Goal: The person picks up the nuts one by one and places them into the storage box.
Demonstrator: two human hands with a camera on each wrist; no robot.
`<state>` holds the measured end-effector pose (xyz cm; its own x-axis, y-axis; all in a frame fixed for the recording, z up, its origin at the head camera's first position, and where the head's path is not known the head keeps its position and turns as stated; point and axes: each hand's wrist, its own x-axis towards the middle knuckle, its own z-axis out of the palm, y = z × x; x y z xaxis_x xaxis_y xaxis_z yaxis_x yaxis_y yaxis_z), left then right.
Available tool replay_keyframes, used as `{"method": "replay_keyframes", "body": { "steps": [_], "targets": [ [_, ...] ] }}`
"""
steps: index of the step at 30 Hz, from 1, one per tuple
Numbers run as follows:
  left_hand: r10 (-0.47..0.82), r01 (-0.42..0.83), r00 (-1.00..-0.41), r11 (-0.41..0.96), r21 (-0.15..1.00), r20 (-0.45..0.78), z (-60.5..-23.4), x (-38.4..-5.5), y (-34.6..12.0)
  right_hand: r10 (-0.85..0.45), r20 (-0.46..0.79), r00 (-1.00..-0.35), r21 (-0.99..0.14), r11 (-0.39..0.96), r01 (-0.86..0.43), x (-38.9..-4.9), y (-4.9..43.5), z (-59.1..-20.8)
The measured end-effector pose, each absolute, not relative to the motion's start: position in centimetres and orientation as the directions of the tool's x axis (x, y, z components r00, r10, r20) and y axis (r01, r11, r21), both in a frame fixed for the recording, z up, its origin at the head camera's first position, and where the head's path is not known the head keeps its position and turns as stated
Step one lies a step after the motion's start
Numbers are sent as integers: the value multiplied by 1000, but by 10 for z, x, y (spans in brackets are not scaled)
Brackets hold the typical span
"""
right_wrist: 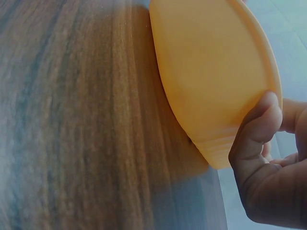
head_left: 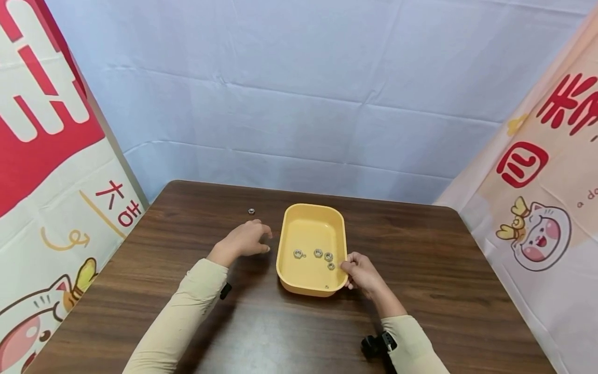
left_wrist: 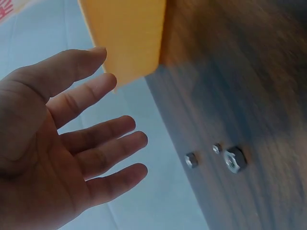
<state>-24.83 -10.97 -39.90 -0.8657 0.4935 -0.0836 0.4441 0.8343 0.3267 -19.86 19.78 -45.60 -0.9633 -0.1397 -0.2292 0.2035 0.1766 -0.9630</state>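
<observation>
A yellow rectangular tray stands on the table, with several metal nuts of different sizes in it, among them a large hex nut. My right hand grips the tray's right rim near the front corner, thumb over the edge. Left of the tray, my left hand is held above the table with spread, relaxed fingers and an empty palm. Just beyond it lies a nut. The left wrist view has a large nut, a tiny nut and a medium nut on the tabletop.
The dark wood-grain table has rounded far corners. A pale blue cloth hangs behind it. Printed banners stand at the left and right sides. Each wrist wears a small black camera.
</observation>
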Motion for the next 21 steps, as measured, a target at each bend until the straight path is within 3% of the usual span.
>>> {"method": "replay_keyframes", "body": {
  "steps": [21],
  "targets": [
    [398, 350, -908, 893, 284, -133, -417, -247, -144, -158, -238, -958, -962, 175, 210, -194, 195, -445]
  ]
}}
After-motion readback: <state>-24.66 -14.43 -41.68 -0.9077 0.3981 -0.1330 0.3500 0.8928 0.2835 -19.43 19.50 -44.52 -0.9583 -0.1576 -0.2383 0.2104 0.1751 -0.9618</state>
